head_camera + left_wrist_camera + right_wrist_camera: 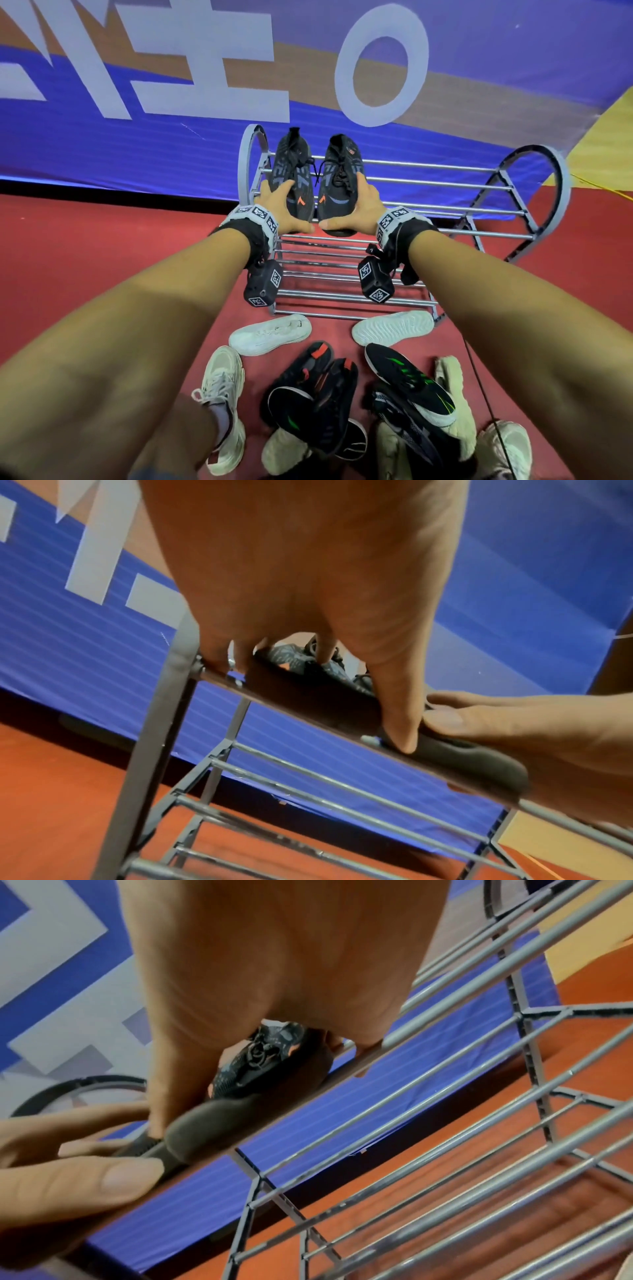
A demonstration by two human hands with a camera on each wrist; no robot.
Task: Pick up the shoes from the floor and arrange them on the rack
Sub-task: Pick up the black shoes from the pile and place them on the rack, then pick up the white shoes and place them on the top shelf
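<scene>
Two dark knit shoes with orange marks, the left shoe (291, 171) and the right shoe (337, 171), lie side by side at the left end of the grey metal rack's (445, 190) top tier, toes towards me. My left hand (284, 209) lies over the left shoe's outer side with straight, spread fingers, its thumb across the toe. Mirroring it on the right shoe is my right hand (356, 205). The two thumbs almost meet at the toes. In the left wrist view the left hand (308, 588) presses the dark sole (308, 693) onto a bar. In the right wrist view the right hand (274, 974) spans its shoe (246, 1074).
On the red floor before the rack lie a white shoe (270, 334) and an upturned white shoe (392, 327), a black-and-red pair (318, 383), a black-and-green shoe (411, 383) and cream shoes (455, 394). My own foot wears a white trainer (222, 394). A blue banner hangs behind.
</scene>
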